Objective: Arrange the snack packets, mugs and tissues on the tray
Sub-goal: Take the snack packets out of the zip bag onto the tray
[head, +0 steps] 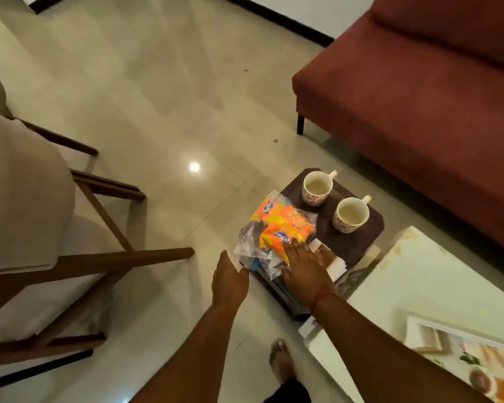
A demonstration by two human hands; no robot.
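Observation:
A dark brown tray (358,242) sits low near the floor beside a white table. Two patterned mugs stand on its far side, one (317,187) at the back and one (351,215) to its right. Orange and yellow snack packets (285,225) in clear plastic lie on the tray's left part. White tissues (336,267) lie at the tray's near right. My right hand (306,269) rests flat, fingers spread, on the near edge of the packets and tissues. My left hand (229,280) hovers with fingers apart just left of the tray, holding nothing.
A maroon sofa (419,97) stands behind the tray. A wooden armchair with beige cushions (41,213) is at the left. A white table (425,289) with papers lies at the right. My bare foot (280,359) is on the glossy tile floor.

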